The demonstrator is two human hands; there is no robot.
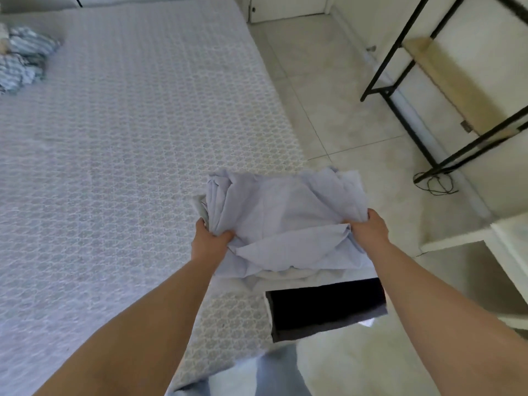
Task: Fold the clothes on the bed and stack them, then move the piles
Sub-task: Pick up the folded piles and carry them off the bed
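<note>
The scene is lit brightly and evenly by soft, diffuse light whose source cannot be located. Shadows are faint throughout. The pale glossy tiled floor [328, 110] is washed out to near white, most strongly at the lower middle edge. Colours are rendered cool and bluish. Slight softness and compression smear are seen overall. Straight lines of the black metal frame rack [400, 72] are bowed by wide-angle distortion toward the edges.
</note>
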